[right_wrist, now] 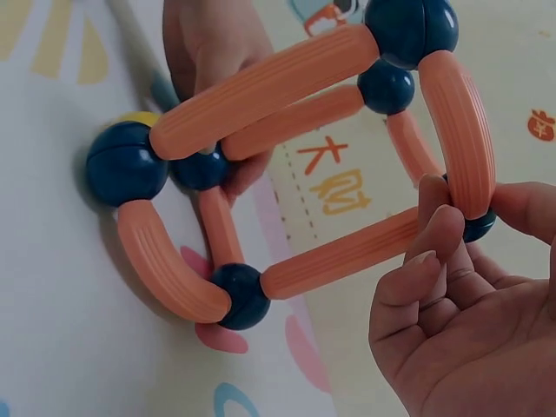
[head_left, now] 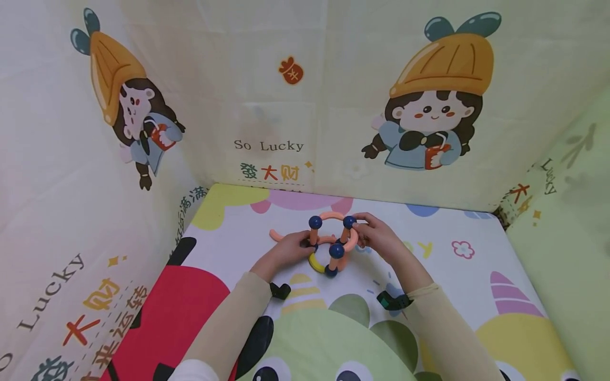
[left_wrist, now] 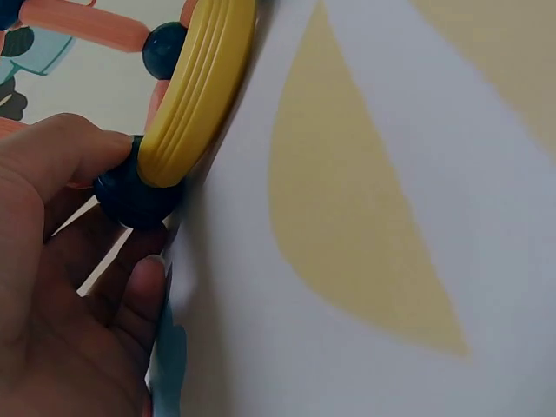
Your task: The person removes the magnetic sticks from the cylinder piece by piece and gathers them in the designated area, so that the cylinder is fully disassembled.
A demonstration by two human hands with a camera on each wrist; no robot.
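Note:
A toy frame of dark blue balls and orange rods stands on the table between both hands. Its lower part includes a curved yellow rod, joined to a blue ball. My left hand pinches that ball low on the frame, thumb on one side and fingers on the other. At the top right corner, my right hand pinches an upper blue ball where a curved orange rod meets it. Part of this ball is hidden by the fingertips.
A curved orange piece shows just beyond the left hand. The table wears a white cloth with colourful cartoon prints. Pale printed fabric walls enclose its back and sides.

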